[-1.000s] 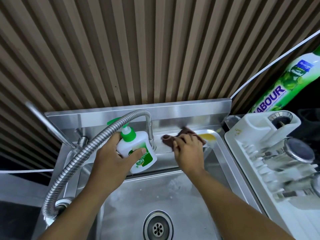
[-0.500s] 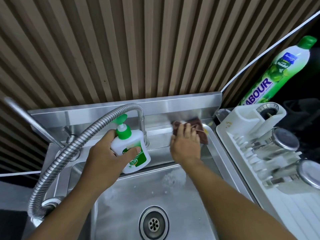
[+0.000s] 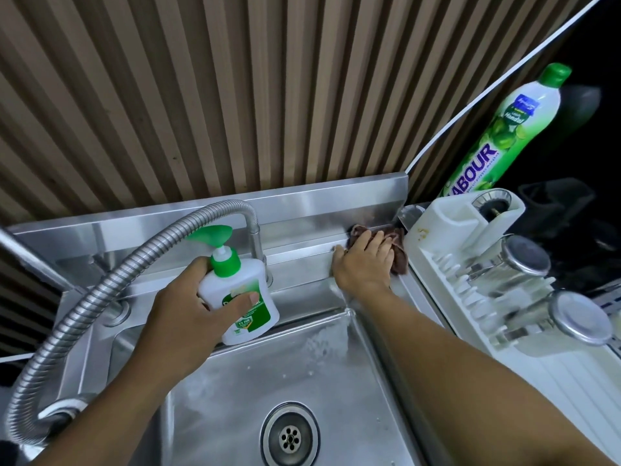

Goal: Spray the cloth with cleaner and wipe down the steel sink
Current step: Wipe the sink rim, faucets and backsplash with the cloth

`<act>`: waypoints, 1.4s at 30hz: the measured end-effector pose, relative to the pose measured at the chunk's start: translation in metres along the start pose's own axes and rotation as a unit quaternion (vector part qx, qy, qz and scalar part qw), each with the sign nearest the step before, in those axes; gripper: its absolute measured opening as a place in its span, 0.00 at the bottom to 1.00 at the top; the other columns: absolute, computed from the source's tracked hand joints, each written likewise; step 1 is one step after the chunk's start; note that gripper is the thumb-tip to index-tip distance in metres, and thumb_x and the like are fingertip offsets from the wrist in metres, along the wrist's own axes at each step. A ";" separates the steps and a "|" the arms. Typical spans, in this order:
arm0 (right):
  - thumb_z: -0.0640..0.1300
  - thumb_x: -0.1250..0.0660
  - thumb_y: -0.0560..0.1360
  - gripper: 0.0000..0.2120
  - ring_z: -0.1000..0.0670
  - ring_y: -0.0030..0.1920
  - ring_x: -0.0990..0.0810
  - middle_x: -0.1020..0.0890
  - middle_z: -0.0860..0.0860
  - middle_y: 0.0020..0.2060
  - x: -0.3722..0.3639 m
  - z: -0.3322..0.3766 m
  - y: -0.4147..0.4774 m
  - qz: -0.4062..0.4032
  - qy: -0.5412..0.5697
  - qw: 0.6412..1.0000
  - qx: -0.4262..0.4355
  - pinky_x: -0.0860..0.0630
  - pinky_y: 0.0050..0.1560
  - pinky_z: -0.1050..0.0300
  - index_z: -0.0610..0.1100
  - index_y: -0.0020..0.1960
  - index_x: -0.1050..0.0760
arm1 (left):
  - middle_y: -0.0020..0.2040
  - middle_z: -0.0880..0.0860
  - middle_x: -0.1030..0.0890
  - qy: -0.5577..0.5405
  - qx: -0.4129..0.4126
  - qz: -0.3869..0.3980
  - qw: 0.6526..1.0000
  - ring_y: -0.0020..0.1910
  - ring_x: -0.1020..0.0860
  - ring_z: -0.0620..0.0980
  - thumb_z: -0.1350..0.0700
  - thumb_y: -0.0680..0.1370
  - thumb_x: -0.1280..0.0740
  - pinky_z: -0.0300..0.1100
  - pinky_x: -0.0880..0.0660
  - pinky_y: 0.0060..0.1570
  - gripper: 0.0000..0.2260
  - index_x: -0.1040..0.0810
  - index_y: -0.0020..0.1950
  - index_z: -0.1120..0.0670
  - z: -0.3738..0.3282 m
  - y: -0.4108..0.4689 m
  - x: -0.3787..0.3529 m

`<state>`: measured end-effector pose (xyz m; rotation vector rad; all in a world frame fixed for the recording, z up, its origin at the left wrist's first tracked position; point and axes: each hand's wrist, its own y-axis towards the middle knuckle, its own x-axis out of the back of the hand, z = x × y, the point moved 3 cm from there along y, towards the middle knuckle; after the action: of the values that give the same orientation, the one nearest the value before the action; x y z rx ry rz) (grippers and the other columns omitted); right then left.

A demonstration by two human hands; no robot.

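My right hand [image 3: 364, 264] presses a brown cloth [image 3: 396, 250] flat onto the back ledge of the steel sink [image 3: 302, 264], at its far right corner beside the drying rack. Most of the cloth is hidden under my fingers. My left hand [image 3: 188, 307] grips a white pump bottle [image 3: 243, 304] with a green pump head, held just above the ledge next to the tap. The basin [image 3: 235, 391] below is wet, with a round drain [image 3: 289, 435] at the bottom.
A flexible metal tap hose [image 3: 100, 297] arcs from the lower left up to the spout above the bottle. A white drying rack [image 3: 447, 230] with steel cups [image 3: 524, 260] borders the sink on the right. A tall green dish-soap bottle [image 3: 504, 129] stands behind it. Slatted wall behind.
My right hand has slid the cloth rightwards along the back ledge into the far right corner. My left hand keeps holding the pump bottle near the tap.
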<state>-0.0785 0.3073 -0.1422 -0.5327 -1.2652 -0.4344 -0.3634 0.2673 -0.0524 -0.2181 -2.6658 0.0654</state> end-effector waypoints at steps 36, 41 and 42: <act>0.53 0.46 0.80 0.32 0.34 0.75 0.41 0.39 0.33 0.75 -0.003 0.008 0.005 -0.087 0.044 0.995 0.002 0.45 0.75 0.41 0.33 0.75 0.41 | 0.42 0.42 0.15 -0.046 0.011 0.001 0.999 0.40 0.17 0.41 0.59 0.69 0.20 0.30 0.25 0.28 0.17 0.20 0.53 0.47 -0.002 0.004 -0.001; 0.50 0.42 0.78 0.25 0.36 0.69 0.35 0.32 0.35 0.68 0.021 -0.005 0.045 -0.108 0.084 0.990 -0.038 0.43 0.73 0.45 0.34 0.67 0.36 | 0.41 0.43 0.15 -0.038 0.008 0.003 0.999 0.38 0.18 0.41 0.58 0.69 0.20 0.29 0.26 0.29 0.16 0.20 0.52 0.46 -0.001 0.000 -0.003; 0.50 0.41 0.77 0.24 0.35 0.67 0.33 0.31 0.35 0.66 0.018 -0.004 0.045 -0.112 0.078 0.990 -0.041 0.42 0.72 0.44 0.34 0.65 0.34 | 0.41 0.43 0.15 -0.038 0.009 0.004 0.999 0.37 0.18 0.41 0.58 0.69 0.20 0.29 0.26 0.28 0.16 0.20 0.51 0.46 0.000 -0.001 -0.003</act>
<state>-0.0448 0.3405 -0.1313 -0.4173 -1.1640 -0.7058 -0.3608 0.2661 -0.0534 -0.2237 -2.7383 0.1017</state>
